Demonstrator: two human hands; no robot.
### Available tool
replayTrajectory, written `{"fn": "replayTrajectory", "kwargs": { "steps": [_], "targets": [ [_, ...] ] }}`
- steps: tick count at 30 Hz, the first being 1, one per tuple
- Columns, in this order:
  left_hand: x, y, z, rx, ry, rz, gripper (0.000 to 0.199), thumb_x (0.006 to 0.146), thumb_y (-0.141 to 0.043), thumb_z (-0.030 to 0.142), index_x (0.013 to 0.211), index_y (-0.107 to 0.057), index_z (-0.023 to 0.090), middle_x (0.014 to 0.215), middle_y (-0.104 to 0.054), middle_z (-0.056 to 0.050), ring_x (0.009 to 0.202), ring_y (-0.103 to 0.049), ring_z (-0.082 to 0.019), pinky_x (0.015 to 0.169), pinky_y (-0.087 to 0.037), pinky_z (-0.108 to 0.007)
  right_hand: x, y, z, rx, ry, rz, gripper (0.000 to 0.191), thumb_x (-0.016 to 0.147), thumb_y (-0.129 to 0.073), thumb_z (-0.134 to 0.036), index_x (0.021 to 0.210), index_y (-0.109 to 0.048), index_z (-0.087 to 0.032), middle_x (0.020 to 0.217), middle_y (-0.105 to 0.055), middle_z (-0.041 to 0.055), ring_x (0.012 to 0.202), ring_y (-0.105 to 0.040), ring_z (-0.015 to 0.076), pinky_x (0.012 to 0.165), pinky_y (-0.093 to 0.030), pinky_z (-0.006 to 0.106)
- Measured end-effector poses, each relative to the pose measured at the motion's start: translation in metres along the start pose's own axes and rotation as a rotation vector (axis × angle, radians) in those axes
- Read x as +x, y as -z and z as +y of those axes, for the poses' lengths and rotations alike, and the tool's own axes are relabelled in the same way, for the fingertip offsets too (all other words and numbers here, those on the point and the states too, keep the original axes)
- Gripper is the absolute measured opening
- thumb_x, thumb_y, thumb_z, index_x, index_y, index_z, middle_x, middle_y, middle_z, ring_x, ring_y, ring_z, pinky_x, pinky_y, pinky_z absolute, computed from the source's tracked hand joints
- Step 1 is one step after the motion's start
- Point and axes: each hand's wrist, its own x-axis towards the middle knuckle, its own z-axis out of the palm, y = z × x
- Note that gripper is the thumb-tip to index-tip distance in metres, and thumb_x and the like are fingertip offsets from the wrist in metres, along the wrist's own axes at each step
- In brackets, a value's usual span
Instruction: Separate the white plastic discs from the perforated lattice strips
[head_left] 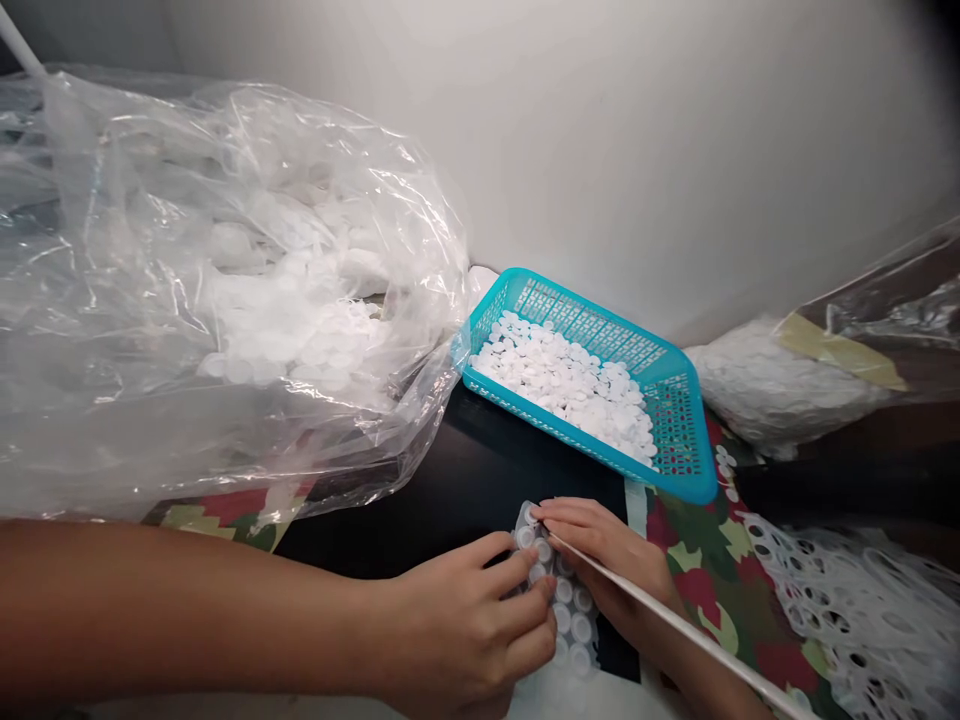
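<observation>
A translucent sheet of round white caps (pixel 580 628) lies on the black surface at the lower middle. My left hand (pixel 480 620) rests on the sheet's left side, its fingers bent and pressed onto the caps. On the other side, my right hand (pixel 611 560) has its fingers together at the sheet's top edge; a thin white strip (pixel 675 622) passes across this hand toward the lower right. Whether the right fingers pinch the strip or the sheet is hard to make out. Behind the hands stands a turquoise basket (pixel 694 465) holding many small white discs (pixel 570 385).
A large clear plastic bag (pixel 360 440) with white pieces fills the left. At the right are a filled bag (pixel 780 390) and a heap of white perforated sheets (pixel 855 610) on camouflage cloth (pixel 701 590). A pale wall (pixel 600 130) rises behind.
</observation>
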Motion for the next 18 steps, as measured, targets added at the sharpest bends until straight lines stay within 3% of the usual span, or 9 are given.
{"fn": "replayTrajectory", "kwargs": {
  "steps": [6, 9, 13, 18],
  "targets": [
    [0.000, 0.001, 0.001, 0.010, 0.032, 0.010, 0.034, 0.085, -0.047, 0.029, 0.109, -0.060, 0.008, 0.117, -0.059, -0.013, 0.106, -0.055, -0.032, 0.099, -0.036, -0.045, 0.001, 0.004, 0.008, -0.081, 0.174, -0.106, 0.024, 0.096, -0.045, -0.017, 0.112, -0.062, -0.016, 0.116, -0.068, 0.0097, 0.114, -0.059, 0.0183, 0.097, -0.053, 0.036],
    [0.001, 0.001, 0.000, 0.009, 0.023, -0.008, 0.035, 0.083, -0.048, 0.030, 0.109, -0.060, 0.008, 0.117, -0.059, -0.014, 0.105, -0.055, -0.034, 0.094, -0.040, -0.045, 0.002, 0.001, 0.006, -0.126, 0.199, -0.040, 0.026, 0.097, -0.043, -0.016, 0.114, -0.062, -0.017, 0.113, -0.069, 0.0090, 0.110, -0.062, 0.0182, 0.093, -0.055, 0.036],
    [0.001, 0.000, 0.000, 0.017, 0.007, -0.009, 0.038, 0.083, -0.047, 0.031, 0.112, -0.059, 0.009, 0.121, -0.058, -0.013, 0.110, -0.054, -0.036, 0.088, -0.044, -0.045, 0.002, 0.001, 0.000, -0.056, 0.054, 0.050, 0.028, 0.094, -0.044, -0.011, 0.116, -0.061, -0.018, 0.113, -0.068, 0.0095, 0.109, -0.062, 0.0200, 0.091, -0.055, 0.038],
    [-0.002, 0.000, 0.001, 0.031, 0.016, -0.038, 0.039, 0.085, -0.045, 0.032, 0.116, -0.057, 0.010, 0.126, -0.055, -0.012, 0.114, -0.052, -0.037, 0.085, -0.045, -0.046, 0.007, 0.017, -0.010, -0.089, -0.047, 0.304, 0.034, 0.084, -0.053, 0.001, 0.110, -0.062, -0.019, 0.106, -0.070, 0.0071, 0.101, -0.065, 0.0197, 0.087, -0.055, 0.035]
  ]
}}
